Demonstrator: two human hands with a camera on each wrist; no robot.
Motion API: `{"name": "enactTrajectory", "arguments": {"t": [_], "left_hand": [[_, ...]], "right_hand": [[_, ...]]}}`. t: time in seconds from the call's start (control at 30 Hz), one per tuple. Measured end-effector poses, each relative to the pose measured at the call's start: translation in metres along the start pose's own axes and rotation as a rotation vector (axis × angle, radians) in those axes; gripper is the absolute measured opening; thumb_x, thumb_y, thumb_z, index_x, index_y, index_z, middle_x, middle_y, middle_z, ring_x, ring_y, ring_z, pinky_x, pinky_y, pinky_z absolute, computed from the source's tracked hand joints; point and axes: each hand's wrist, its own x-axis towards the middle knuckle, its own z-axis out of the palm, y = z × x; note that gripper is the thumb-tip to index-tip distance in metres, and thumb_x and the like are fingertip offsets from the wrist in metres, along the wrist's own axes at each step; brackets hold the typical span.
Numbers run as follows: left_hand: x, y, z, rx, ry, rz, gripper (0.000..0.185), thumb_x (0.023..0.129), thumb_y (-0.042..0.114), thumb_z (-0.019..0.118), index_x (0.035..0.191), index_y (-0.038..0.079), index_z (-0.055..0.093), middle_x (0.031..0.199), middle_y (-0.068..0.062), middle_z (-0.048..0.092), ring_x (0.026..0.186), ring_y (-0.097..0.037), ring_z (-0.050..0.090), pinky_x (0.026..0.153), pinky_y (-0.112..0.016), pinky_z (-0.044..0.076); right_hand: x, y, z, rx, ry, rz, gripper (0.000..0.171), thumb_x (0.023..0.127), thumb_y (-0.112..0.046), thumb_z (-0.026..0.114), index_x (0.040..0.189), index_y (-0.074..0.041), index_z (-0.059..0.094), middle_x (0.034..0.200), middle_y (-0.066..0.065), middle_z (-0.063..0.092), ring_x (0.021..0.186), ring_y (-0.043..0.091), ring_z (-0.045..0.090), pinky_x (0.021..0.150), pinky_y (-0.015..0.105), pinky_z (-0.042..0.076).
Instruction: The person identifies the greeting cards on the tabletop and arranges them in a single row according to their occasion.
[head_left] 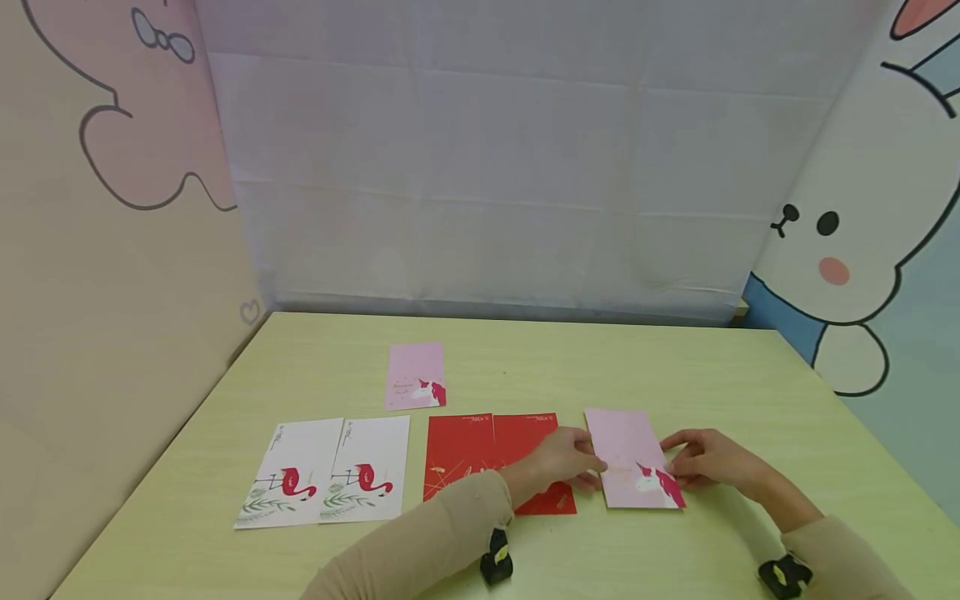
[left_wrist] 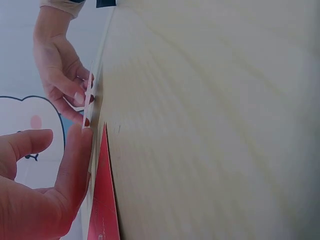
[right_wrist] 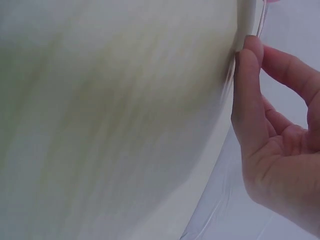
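Note:
A pink envelope [head_left: 633, 458] with a unicorn print lies on the pale green table [head_left: 675, 367], right of centre. My left hand [head_left: 570, 462] touches its left edge with nearly straight fingers and lies partly over two red envelopes [head_left: 480, 450]. My right hand [head_left: 701, 462] touches the right edge with its fingertips. The left wrist view shows the envelope [left_wrist: 90, 95] edge-on, with my left hand [left_wrist: 50, 175] below it and my right hand [left_wrist: 62, 75] above. In the right wrist view my right hand [right_wrist: 270, 140] sets its thumb against the table [right_wrist: 115, 110], its fingers spread apart.
Two white flamingo envelopes [head_left: 292, 483] [head_left: 367, 479] lie side by side at the left. A second pink envelope [head_left: 416, 377] lies farther back. A grey cloth hangs behind the table, and cartoon-painted walls stand to both sides.

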Motion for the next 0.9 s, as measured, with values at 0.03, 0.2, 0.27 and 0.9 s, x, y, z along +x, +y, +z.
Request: {"name": "enactTrajectory", "arguments": {"t": [0.03, 0.2, 0.27, 0.9], "left_hand": [[0.000, 0.000, 0.000, 0.003, 0.002, -0.002, 0.049, 0.077, 0.007, 0.067, 0.121, -0.001, 0.047, 0.084, -0.005, 0.052, 0.060, -0.020, 0.061, 0.055, -0.031, 0.051], [0.000, 0.001, -0.001, 0.019, -0.011, 0.002, 0.038, 0.078, 0.007, 0.067, 0.111, -0.002, 0.051, 0.081, -0.006, 0.052, 0.059, -0.020, 0.061, 0.054, -0.030, 0.051], [0.000, 0.002, -0.001, 0.024, -0.020, 0.012, 0.028, 0.078, 0.007, 0.066, 0.101, -0.002, 0.053, 0.079, -0.007, 0.052, 0.059, -0.020, 0.061, 0.054, -0.030, 0.051], [-0.006, 0.000, -0.009, 0.017, 0.003, 0.165, 0.041, 0.079, 0.011, 0.066, 0.117, 0.002, 0.052, 0.102, -0.003, 0.053, 0.069, -0.016, 0.060, 0.055, -0.030, 0.051]], "right_hand": [[0.000, 0.000, 0.000, -0.003, 0.003, 0.004, 0.041, 0.083, -0.012, 0.061, 0.111, 0.013, 0.045, 0.075, 0.007, 0.055, 0.064, 0.020, 0.057, 0.059, 0.031, 0.051], [0.000, -0.001, 0.000, -0.028, 0.019, 0.010, 0.044, 0.081, -0.016, 0.063, 0.111, 0.011, 0.047, 0.075, 0.007, 0.055, 0.064, 0.021, 0.057, 0.059, 0.031, 0.051], [0.001, -0.001, 0.000, -0.032, 0.021, 0.000, 0.044, 0.081, -0.016, 0.064, 0.111, 0.012, 0.047, 0.075, 0.007, 0.055, 0.065, 0.021, 0.057, 0.059, 0.031, 0.051], [-0.001, -0.016, -0.001, 0.013, 0.259, -0.029, 0.043, 0.088, -0.019, 0.054, 0.117, 0.013, 0.043, 0.088, 0.013, 0.059, 0.072, 0.022, 0.059, 0.066, 0.031, 0.051]]}}
